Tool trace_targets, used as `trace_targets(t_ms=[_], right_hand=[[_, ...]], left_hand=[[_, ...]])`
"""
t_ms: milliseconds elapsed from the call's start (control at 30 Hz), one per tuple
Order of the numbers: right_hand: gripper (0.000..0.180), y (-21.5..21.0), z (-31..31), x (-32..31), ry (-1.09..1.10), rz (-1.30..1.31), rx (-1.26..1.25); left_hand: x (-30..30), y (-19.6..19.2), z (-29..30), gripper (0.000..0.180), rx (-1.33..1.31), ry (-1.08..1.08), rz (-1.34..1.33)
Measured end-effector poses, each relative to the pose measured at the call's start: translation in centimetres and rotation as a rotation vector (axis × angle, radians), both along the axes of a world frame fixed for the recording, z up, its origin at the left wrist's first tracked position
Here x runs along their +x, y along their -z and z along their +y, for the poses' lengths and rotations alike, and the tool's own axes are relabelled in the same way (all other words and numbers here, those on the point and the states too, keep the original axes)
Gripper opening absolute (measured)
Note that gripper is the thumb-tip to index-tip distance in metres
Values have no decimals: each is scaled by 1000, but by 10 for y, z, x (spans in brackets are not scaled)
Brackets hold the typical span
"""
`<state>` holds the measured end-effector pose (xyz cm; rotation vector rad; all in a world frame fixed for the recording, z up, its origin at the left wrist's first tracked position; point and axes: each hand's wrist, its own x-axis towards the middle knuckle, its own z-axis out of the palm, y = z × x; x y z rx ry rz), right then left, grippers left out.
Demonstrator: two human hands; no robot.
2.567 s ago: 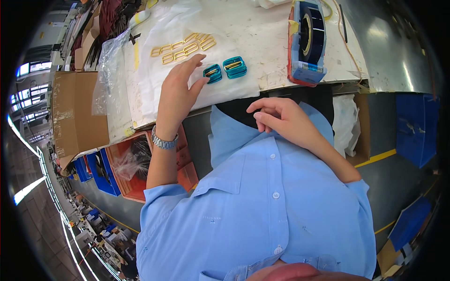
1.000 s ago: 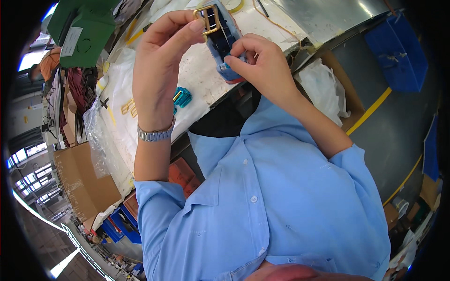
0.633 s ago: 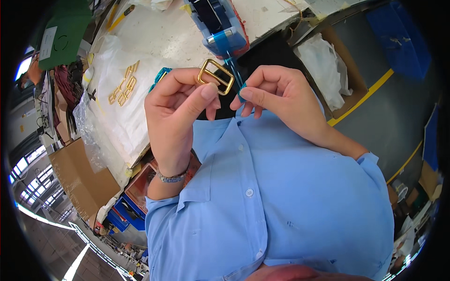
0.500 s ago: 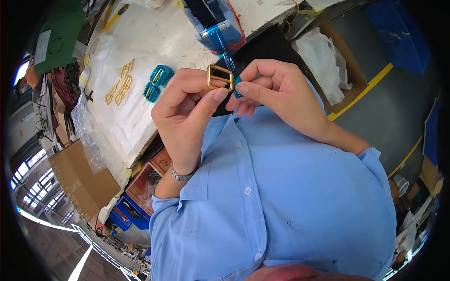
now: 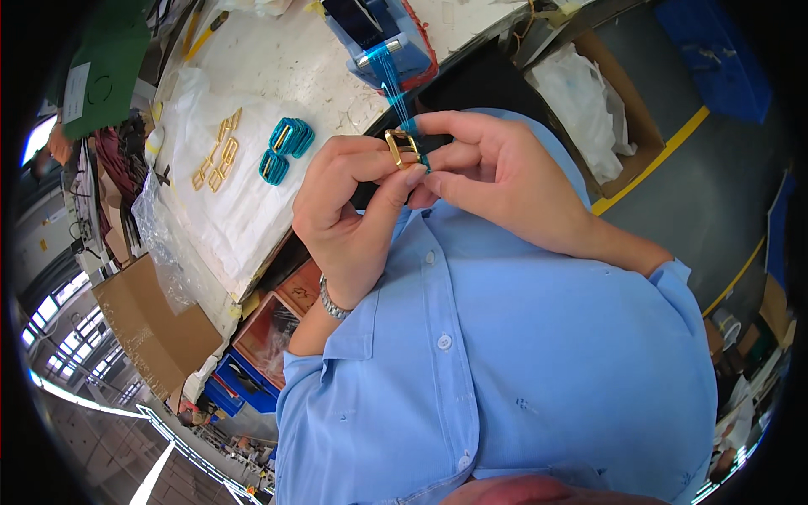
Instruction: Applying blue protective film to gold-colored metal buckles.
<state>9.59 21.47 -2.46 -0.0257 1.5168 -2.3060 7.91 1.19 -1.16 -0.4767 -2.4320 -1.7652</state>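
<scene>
Between thumb and fingers, my left hand (image 5: 349,210) pinches a gold rectangular buckle (image 5: 391,148), its frame tilted. My right hand (image 5: 522,189) is closed against the buckle's right side, thumb and fingertips on the blue adhesive tape (image 5: 392,88) there. That clear blue strip stretches from the tape dispenser (image 5: 404,61) down to the buckle, and some covers the buckle's right bar. Fingers partly hide where tape and metal meet. To the left on the table lie several gold buckles (image 5: 224,160) and two small stacks of buckles wrapped in blue tape (image 5: 274,167).
White sheeting (image 5: 189,114) covers part of the worktable (image 5: 278,50) under the buckles. A cutter with a yellow handle (image 5: 202,40) lies at the far left. Beyond the table's right edge stands a carton (image 5: 627,93) with white plastic. A brown cardboard box (image 5: 156,316) sits lower left.
The buckle has turned and tilted in my left hand, which has shifted slightly right. My right index finger has moved up onto the tape strip, which now runs down to the buckle.
</scene>
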Motion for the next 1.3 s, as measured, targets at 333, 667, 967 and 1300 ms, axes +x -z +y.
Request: trace_targets(t_ms=[333, 667, 967, 1300], right_hand=[[48, 2, 3, -14, -42, 115, 163], [53, -2, 1, -19, -68, 0, 48], [60, 3, -1, -18, -58, 0, -24], [73, 5, -1, -14, -29, 33, -50]], left_hand=[[-9, -10, -4, 8, 95, 53, -291], [-24, -11, -8, 7, 66, 105, -317], [-39, 0, -15, 5, 323, 161, -644], [-59, -6, -22, 9, 319, 314, -819]])
